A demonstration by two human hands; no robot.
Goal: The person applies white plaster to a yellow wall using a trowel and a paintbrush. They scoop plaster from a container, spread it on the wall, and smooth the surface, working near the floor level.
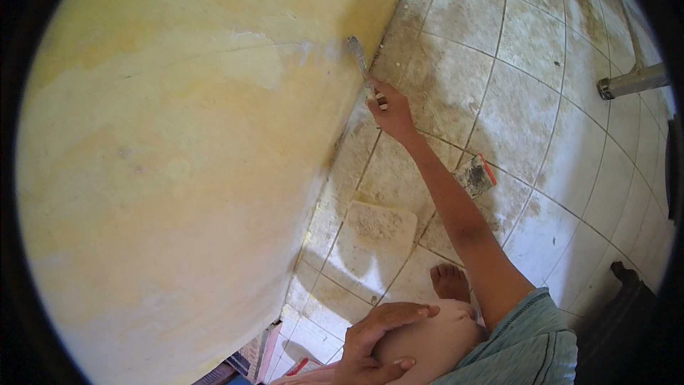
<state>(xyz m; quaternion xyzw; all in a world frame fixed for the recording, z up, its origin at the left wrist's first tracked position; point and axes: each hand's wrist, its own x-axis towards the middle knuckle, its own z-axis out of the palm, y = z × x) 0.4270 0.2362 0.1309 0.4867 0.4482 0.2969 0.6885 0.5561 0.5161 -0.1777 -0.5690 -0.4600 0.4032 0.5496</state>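
Observation:
My right hand [393, 110] is closed around the handle of a putty knife [358, 55]. The knife's narrow, whitish blade points up along the lower part of a yellow wall [171, 164], close to where wall meets floor. Whether the blade touches the wall, I cannot tell. Near it, white smears and a thin crack mark the paint, with a pale patch beside them. My left hand [363, 346] lies on my bent knee [434, 335], fingers apart and holding nothing.
A pale, flat square piece [381, 229] with crumbly residue lies on the dusty tiled floor [541, 93]. Beyond my right forearm is a dirty, red-edged packet or box [476, 175]. Metal legs [634, 82] stand at the far right, and a dark object [620, 299] sits lower right.

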